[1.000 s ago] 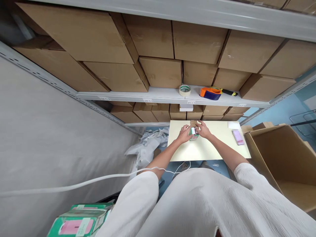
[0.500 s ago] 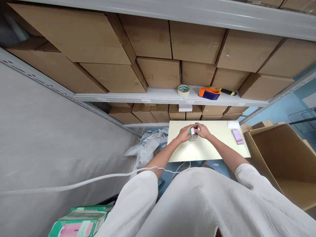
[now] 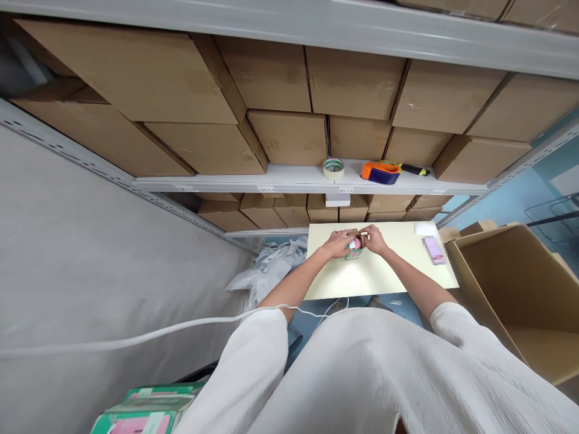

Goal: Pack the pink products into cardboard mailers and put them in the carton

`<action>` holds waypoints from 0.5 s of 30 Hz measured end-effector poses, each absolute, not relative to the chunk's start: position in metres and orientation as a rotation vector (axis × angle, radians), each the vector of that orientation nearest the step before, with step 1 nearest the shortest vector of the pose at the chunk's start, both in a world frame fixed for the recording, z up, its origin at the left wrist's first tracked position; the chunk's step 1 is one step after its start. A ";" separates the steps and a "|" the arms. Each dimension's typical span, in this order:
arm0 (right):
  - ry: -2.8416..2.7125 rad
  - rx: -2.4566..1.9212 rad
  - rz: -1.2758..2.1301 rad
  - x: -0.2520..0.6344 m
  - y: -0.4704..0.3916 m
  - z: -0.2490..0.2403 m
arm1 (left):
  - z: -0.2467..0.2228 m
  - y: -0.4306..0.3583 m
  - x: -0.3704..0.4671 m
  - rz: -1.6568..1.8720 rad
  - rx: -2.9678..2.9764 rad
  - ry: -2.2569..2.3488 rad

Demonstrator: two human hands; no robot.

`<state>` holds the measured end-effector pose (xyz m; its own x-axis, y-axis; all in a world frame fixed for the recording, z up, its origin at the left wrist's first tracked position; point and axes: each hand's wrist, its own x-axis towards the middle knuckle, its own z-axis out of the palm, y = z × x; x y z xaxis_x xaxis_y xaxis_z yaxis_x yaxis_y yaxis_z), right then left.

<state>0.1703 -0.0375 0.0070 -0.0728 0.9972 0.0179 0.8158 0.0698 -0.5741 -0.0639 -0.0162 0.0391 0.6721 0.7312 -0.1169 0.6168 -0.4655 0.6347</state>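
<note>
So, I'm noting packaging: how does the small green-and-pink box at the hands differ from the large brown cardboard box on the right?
The small green-and-pink box is far smaller than the large brown cardboard box. The small box is green with pink; the large box looks plain brown. The left hand and right hand are at the small box; neither touches the large box. Both boxes are open.

left hand [image 3: 339,243] blocking part of the small green box [image 3: 354,255], purple item [image 3: 434,250] all pixels, pink-and-green boxes [image 3: 140,416] chopped off below
</note>
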 end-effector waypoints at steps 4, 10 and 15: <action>-1.958 -1.762 0.657 0.165 -0.039 0.013 | 0.044 -0.018 -0.064 0.258 2.267 1.023; -2.116 -1.811 0.669 0.156 -0.046 0.036 | 0.041 -0.026 -0.073 0.333 2.225 1.145; -2.354 -1.872 0.558 0.142 -0.049 0.056 | 0.035 -0.031 -0.080 0.428 2.205 1.190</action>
<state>0.1419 -0.0489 0.0555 -0.2490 0.9553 -0.1594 0.9253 0.1860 -0.3306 -0.0799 -0.0307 0.0347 0.5482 0.8363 0.0025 0.6459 -0.4253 0.6339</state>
